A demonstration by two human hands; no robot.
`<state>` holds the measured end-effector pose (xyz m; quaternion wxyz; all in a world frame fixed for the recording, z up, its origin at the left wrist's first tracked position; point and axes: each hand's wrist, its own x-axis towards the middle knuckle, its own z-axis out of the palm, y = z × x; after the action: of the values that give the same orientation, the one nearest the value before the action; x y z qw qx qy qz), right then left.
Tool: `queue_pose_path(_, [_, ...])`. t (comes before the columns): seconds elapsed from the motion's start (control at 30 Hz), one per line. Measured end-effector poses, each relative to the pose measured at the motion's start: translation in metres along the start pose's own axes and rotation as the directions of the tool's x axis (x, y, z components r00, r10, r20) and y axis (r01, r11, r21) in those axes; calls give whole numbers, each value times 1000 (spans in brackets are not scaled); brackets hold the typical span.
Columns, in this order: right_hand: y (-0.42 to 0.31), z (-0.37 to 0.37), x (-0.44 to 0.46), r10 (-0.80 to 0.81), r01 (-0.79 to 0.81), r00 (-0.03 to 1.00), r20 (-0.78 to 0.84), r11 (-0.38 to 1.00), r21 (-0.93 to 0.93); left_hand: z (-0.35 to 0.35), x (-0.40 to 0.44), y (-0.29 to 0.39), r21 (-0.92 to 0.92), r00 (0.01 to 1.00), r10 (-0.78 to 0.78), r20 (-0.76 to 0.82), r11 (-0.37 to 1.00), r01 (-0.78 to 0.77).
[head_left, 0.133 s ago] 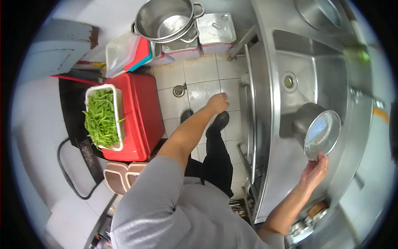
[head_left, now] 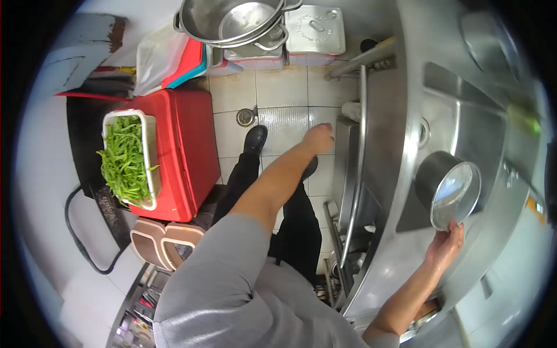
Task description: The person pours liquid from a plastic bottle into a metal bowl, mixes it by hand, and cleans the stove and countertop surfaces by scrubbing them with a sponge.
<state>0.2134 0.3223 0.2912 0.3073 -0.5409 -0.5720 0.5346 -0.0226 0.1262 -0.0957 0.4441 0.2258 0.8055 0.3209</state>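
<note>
My right hand [head_left: 445, 249] grips the near rim of a round, deep metal pot [head_left: 432, 181], thumb and fingers pinching its edge. The pot is tilted so that its mouth faces right and toward me, over the stainless steel sink [head_left: 464, 130]. Light glints inside; whether it holds liquid I cannot tell. My left hand [head_left: 319, 138] hangs over the tiled floor, left of the sink counter, with its fingers curled in and nothing visible in them.
A white basket [head_left: 152, 181] of green vegetables [head_left: 126, 156] sits on a red cooler box [head_left: 200, 156] at left. Large metal pots [head_left: 197, 26] stand at the back, next to a lidded metal container [head_left: 316, 26]. A rail [head_left: 358, 174] runs along the counter's front.
The view has shifted, so the counter sits further right and the red box further left. One shoe has moved forward on the floor. My right hand still holds the pot.
</note>
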Motion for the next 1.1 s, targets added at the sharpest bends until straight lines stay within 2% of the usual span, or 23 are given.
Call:
queue_pose_path(0.07, [29, 25, 11, 78, -74, 995, 60, 995, -71, 10, 9, -39, -27, 999, -51, -10, 998, 51])
queue_pose_path(0.17, [48, 2, 51, 184, -130, 966, 180, 953, -273, 28, 58, -39, -91, 999, -42, -30, 995, 40])
queue_pose_path(0.23, [41, 31, 55, 261, -194, 956, 134, 905, -380, 39, 86, -34, -153, 997, -72, -4, 986, 71])
queue_pose_path(0.33, [48, 47, 51, 299, -257, 954, 15, 844, -471, 55, 127, -29, -101, 996, -58, 67, 993, 64])
queue_pose_path(0.43, [62, 52, 58, 303, -252, 953, -12, 771, -585, 74, 154, -25, -164, 998, -8, 62, 986, 18])
queue_pose_path(0.53, [68, 55, 61, 308, -232, 951, -8, 697, -679, 89, 172, -27, -61, 998, 56, -16, 996, -57])
queue_pose_path(0.63, [71, 58, 67, 309, -208, 951, -4, 632, -747, 82, 184, -23, -52, 982, -69, 176, 996, 79])
queue_pose_path(0.73, [76, 62, 76, 315, -178, 949, 15, 576, -798, 107, 199, -34, -123, 971, -226, 77, 964, 235])
queue_pose_path(0.83, [78, 64, 82, 316, -149, 948, 29, 525, -838, 91, 191, -33, -166, 932, -257, 253, 938, 304])
queue_pose_path(0.93, [80, 67, 90, 322, -119, 946, 47, 477, -871, 112, 197, -50, -318, 959, -198, 201, 913, 255])
queue_pose_path(1.03, [81, 72, 98, 327, -85, 942, 70, 436, -896, 154, 225, -77, -224, 959, -85, 270, 963, 149])
queue_pose_path(1.1, [82, 76, 103, 329, -58, 940, 91, 415, -908, 150, 216, -83, -280, 972, 31, 232, 959, 36])
